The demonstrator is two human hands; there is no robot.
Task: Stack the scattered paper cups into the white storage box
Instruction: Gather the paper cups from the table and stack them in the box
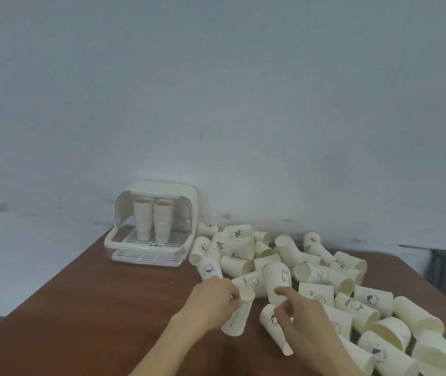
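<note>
Left hand (212, 297) grasps a lying cup (236, 316); right hand (302, 318) pinches an upright cup (276, 282) at its base.

Both cups sit at the near edge of the pile (311, 270), well apart from the box (151, 226), which stands open at the counter's (94, 308) far left with two stacks (154, 219) inside. Risk, I'd say: squeezing thin paper crumples a rim, and lifting could drag neighbours loose. The right-hand cups lie close to the counter edge; bare counter on the left gives room.

Cup prints (369, 297) blurred; forearms cut by bottom edge; lowest cups (439, 356) cropped.
</note>
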